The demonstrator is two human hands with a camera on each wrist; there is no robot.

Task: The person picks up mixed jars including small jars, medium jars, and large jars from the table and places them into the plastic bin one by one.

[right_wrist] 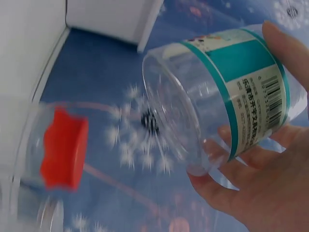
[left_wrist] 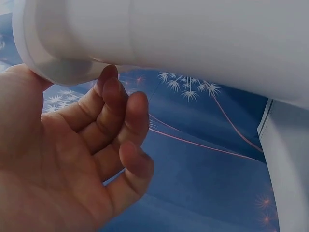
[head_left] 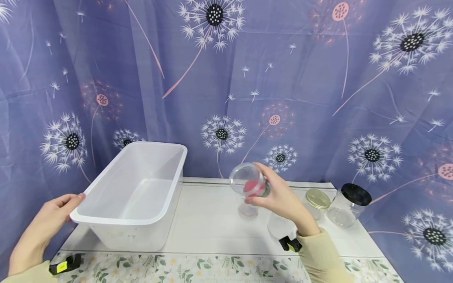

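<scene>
My left hand [head_left: 53, 220] grips the near left corner of a white plastic tub [head_left: 120, 222], its fingers curled under the rim in the left wrist view. My right hand [head_left: 279, 192] holds a clear plastic jar [right_wrist: 183, 111], raised and tilted, its label [right_wrist: 251, 92] teal and white with a barcode. The wide end facing the right wrist camera is see-through; whether it is mouth or base I cannot tell. Behind that jar, another clear container [head_left: 248, 210] stands on the table, with a red scalloped piece [right_wrist: 65, 150] on it.
To the right stand a jar with a gold lid [head_left: 317, 199] and a clear jar with a black lid [head_left: 355, 194]. A further clear container [head_left: 279, 226] sits beneath my right wrist. A white cloth [head_left: 209, 220] covers the table; a purple dandelion curtain [head_left: 301, 70] hangs behind.
</scene>
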